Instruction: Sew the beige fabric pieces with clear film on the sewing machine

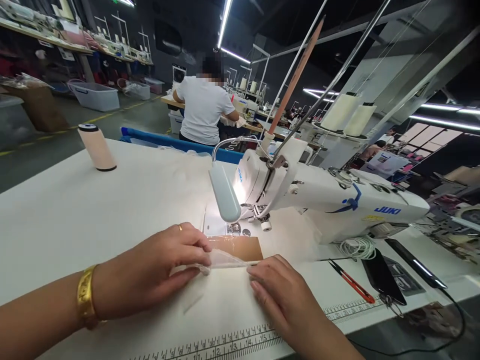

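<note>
A thin, sheer whitish piece of fabric [227,259] is stretched between my two hands, just in front of the sewing machine [258,185]. My left hand [165,260], with a gold bracelet on the wrist, pinches its left end between thumb and fingers. At the other end, my right hand [279,287] presses the fabric between fingertips and thumb. Behind the fabric, a brown card [247,244] lies near the needle plate [215,226]. The machine's presser foot area [258,212] is beyond my fingers, and neither hand touches it.
A peach thread cone [98,149] stands at the table's left. On the right lie orange-handled tweezers [352,282], a black phone [382,277] and a coiled white cord [358,247]. A printed ruler [232,342] runs along the front edge. A person in white [206,110] sits ahead.
</note>
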Motion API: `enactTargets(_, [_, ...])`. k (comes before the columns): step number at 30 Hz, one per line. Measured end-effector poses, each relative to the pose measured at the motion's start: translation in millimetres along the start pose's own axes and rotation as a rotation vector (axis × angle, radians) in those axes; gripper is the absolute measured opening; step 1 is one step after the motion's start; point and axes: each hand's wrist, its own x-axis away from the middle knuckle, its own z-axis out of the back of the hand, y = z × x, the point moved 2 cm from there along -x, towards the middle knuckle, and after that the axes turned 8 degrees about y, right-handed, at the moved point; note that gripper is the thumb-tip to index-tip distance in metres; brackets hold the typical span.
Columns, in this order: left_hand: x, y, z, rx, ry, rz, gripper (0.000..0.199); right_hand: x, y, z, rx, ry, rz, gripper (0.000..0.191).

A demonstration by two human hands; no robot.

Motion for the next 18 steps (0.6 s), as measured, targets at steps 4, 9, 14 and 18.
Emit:
enactTargets(4, [-0.3,-1.4,-13.0,0.086,-0.157,0.031,0.031,1.6,-12.0,-16.2,-0.089,-0.063,0.048,0.030])
enactTargets(9, [0.2,-10.0,-21.1,0.057,-0.129,0.131,0.015,4.0,-12.6,-29.4,-0.144,-0.067,0.091,0.040])
enactTargets(14, [-3.9,-11.1,-17.8,0.200,-0.146,0.240,0.026,5.0,-7.3,-31.8,-0.137,-0.063,0.120,0.038])
enactTargets(18, [-9.1,-11.4,-12.6,0.320,-0.159,0.393,0.034,6.5,-4.5,-36.2,-0.140,-0.066,0.121,0.038])
